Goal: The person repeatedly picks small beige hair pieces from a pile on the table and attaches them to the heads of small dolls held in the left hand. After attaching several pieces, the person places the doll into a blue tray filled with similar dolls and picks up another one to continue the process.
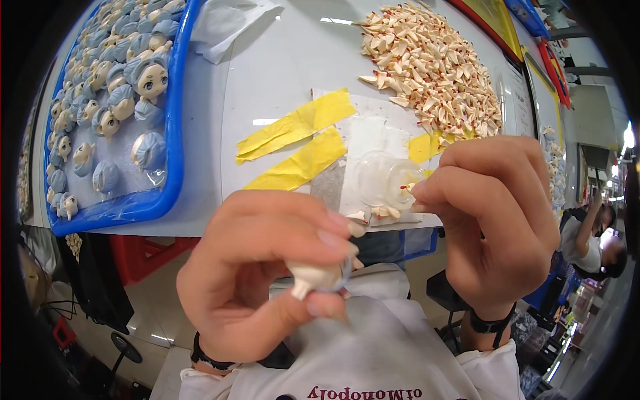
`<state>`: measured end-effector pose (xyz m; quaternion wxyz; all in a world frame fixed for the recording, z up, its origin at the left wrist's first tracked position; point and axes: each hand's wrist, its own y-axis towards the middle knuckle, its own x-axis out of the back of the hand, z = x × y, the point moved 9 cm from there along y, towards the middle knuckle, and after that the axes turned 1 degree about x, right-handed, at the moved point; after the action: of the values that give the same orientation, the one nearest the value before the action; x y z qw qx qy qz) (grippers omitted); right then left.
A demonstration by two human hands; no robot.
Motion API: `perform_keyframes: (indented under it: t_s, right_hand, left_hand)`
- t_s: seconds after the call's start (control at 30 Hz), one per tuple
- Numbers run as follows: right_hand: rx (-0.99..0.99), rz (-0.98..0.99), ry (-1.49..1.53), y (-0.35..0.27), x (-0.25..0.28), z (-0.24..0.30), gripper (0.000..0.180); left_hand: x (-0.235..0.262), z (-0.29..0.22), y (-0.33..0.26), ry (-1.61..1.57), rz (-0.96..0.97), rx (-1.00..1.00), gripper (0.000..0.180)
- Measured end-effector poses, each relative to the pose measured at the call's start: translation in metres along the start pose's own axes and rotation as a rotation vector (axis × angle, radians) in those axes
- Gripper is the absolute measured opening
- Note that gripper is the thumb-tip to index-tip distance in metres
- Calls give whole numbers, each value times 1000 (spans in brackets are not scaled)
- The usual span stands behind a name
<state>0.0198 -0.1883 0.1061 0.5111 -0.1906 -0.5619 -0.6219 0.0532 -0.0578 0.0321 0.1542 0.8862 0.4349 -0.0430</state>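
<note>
My left hand (260,267) is closed around a small cream plastic part with a grey-blue edge (317,279), which looks like a doll head and is blurred. Thumb and fingertips grip it from both sides, hiding much of it. Farther right, my right hand (497,220) pinches a tiny cream piece with a red tip (406,188). That piece is over a small clear round cup (381,175), which sits on a white patch of the table. A few loose cream pieces (385,212) lie by the cup at the near table edge.
A blue tray (175,133) at the left holds many doll heads with grey-blue hair. A large pile of red-tipped cream pieces (433,67) covers the far right. Yellow tape strips (297,127) are stuck mid-table. A red stool (143,257) stands below; another person (587,243) is at the right.
</note>
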Motion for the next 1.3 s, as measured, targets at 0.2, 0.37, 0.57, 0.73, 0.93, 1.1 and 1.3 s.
perform_keyframes:
  t_s: [0.2,0.37,0.57,0.73,0.93,1.1,1.3]
  right_hand:
    - [-38,27,-21,0,-1,4,18]
    - [-209,-29,245,-7,3,-7,15]
    - [-478,54,756,-20,-12,-5,14]
    - [-313,25,649,-13,-10,7,19]
    - [-153,48,555,-8,-6,12,19]
    - [-173,73,587,-12,-6,10,16]
    - [-403,148,797,-21,-14,5,48]
  left_hand:
    - [2,4,0,-106,-116,-9,47]
    - [-2,7,1,-125,-245,110,52]
    - [-1,6,-5,-83,-287,167,56]
    - [-2,2,-7,-81,-220,63,55]
    - [-2,0,-9,-28,-175,58,51]
    - [-2,-5,-7,50,-195,-14,45]
    - [-19,-33,-3,469,-119,-312,46]
